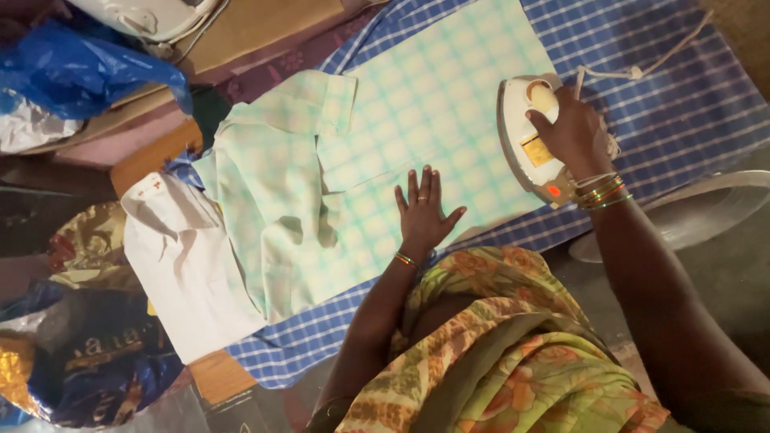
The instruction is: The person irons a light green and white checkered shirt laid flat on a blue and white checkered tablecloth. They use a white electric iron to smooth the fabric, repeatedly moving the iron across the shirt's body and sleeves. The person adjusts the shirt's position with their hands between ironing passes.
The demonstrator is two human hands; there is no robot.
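Note:
A pale green checked shirt [377, 152] lies spread on a blue checked cloth [682, 88] that covers the ironing surface. My left hand [423, 208] presses flat on the shirt with fingers spread, near its lower edge. My right hand [571, 132] grips the handle of a white electric iron [521, 136], which rests on the shirt's right part. The iron's cord [642, 70] trails off toward the upper right. A folded white shirt [184, 265] lies at the left end, partly under the green shirt's collar.
Blue plastic bag [88, 76] and a white appliance [152, 16] at the top left. Shiny printed bags [88, 353] crowd the lower left. A round metal plate-like base [698, 212] sits at the right, beyond the cloth's edge.

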